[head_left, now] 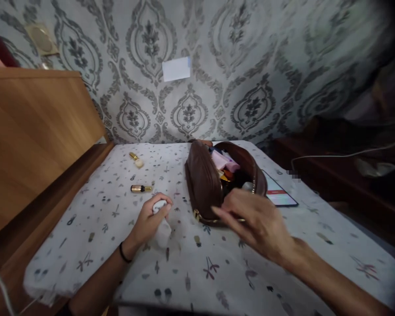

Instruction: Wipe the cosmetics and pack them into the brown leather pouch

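Observation:
My left hand (153, 215) is closed round a crumpled white cloth or tissue (163, 230), whose loose end hangs below the fingers. At the front opening of a brown bag (202, 180) is my right hand (255, 219), palm down. Its fingers are curled and partly hidden, and whether they hold anything does not show. The bag lies unzipped, with a pink item (220, 160) and other small things inside. Left of it, a black and gold tube (141, 188) lies on the patterned cloth. Farther back is a small gold item (133, 156) beside a cream-coloured piece (138, 163).
A phone or tablet (281, 197) with a lit screen lies right of the bag. The table cover (184, 272) is white with small prints. A wooden panel (42, 127) stands at the left, and a patterned wall (187, 39) rises behind. A white cable (345, 156) runs at the right.

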Demonstrator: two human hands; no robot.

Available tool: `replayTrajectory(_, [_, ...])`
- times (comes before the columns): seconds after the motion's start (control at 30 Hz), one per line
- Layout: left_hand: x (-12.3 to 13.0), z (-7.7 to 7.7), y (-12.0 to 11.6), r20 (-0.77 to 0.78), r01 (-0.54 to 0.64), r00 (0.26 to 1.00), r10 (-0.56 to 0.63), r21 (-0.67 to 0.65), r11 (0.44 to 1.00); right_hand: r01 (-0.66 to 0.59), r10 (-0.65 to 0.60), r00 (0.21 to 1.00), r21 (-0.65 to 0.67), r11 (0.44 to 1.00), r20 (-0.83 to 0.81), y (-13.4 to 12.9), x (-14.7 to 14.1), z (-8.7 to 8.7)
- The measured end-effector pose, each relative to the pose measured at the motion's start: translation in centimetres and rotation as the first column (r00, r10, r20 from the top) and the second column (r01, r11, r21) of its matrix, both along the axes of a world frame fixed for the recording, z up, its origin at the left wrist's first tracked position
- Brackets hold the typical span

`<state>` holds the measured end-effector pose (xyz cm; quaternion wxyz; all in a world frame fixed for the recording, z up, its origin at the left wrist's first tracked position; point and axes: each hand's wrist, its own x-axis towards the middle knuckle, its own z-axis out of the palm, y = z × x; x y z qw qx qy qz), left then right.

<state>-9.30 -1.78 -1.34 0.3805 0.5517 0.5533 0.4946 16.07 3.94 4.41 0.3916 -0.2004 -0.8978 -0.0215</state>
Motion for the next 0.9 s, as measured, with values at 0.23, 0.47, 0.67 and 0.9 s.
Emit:
replayTrajectory(0.23, [-4.2,0.5,2.4,-0.082,-0.338,0.934,0.348,0.113,0.934,-0.237,0.277,0.953,-0.272,0.933,0.119,-2.5,-5.5,-5.8])
replayTrajectory(0.47, [-14.1,1.4,9.0,-0.281,-0.573,0.763,0.583,0.123,0.81,-0.287,0.202,0.953,-0.884,0.368,-0.225,-2.2,-10.4,-9.3])
replayTrajectory(0.67, [-17.0,1.0,14.0,-0.582,-0.552,0.656,0.48,0.063,0.831,-0.345,0.084,0.939,-0.91,0.228,-0.334,-1.6,-11.2,-11.6])
replayTrajectory(0.9, [-15.3,-0.3,17.0,-0.782,-0.431,0.551,0.293,0.035,0.902,-0.376,0.041,0.927,-0.915,0.146,-0.374,-1.9,-11.0,-11.5])
